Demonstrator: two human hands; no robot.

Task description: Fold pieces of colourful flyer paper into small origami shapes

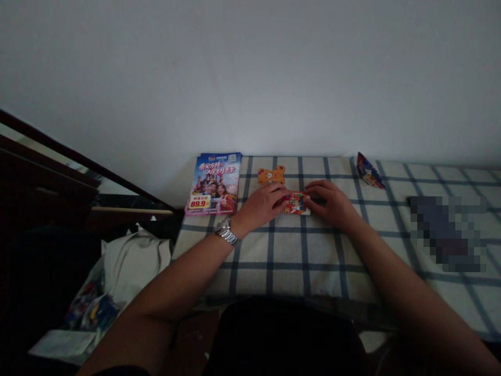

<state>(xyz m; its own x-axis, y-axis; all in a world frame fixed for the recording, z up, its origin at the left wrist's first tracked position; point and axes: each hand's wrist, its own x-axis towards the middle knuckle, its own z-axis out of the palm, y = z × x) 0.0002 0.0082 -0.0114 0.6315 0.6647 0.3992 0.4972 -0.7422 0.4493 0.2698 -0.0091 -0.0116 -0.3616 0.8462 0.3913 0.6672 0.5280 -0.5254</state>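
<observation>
A small red item with a colourful cartoon print (296,203), a packet or a folded card, I cannot tell which, lies flat between my hands on the checked cloth. My left hand (266,202), wearing a silver watch (227,231), has its fingers over the item's left end. At the right end, the thumb and fingertips of my right hand (331,204) close on the upper edge. Just beyond my left fingers is an orange bear-shaped piece (271,175), lying flat. My fingers hide both ends of the red item.
A stack of printed flyers (214,183) lies at the left by the wall. Near the back right stands a folded blue and red paper piece (369,172). A blurred dark object (442,232) is farther right. White bags (131,261) sit below the left edge of the checked cloth (287,266).
</observation>
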